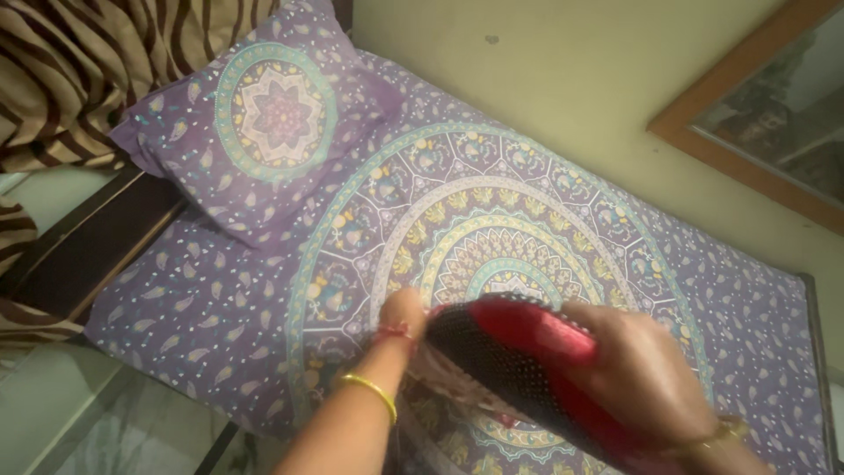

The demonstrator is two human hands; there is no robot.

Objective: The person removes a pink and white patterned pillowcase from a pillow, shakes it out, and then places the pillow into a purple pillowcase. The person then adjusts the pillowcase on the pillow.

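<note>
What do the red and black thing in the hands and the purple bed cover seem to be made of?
Red and black thing: probably soft cloth, since it bends in the right hand; the black side has a dotted weave. Motion blur leaves this open.
Bed cover: likely thin printed cotton, matte, lying flat.

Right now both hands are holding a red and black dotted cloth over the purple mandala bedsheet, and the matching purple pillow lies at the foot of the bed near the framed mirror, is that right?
Not quite. The head view shows the matching purple pillow at the far end from the framed mirror, beside the brown striped fabric. The rest holds: left hand and right hand hold the red and black dotted cloth over the purple mandala bedsheet.
</note>
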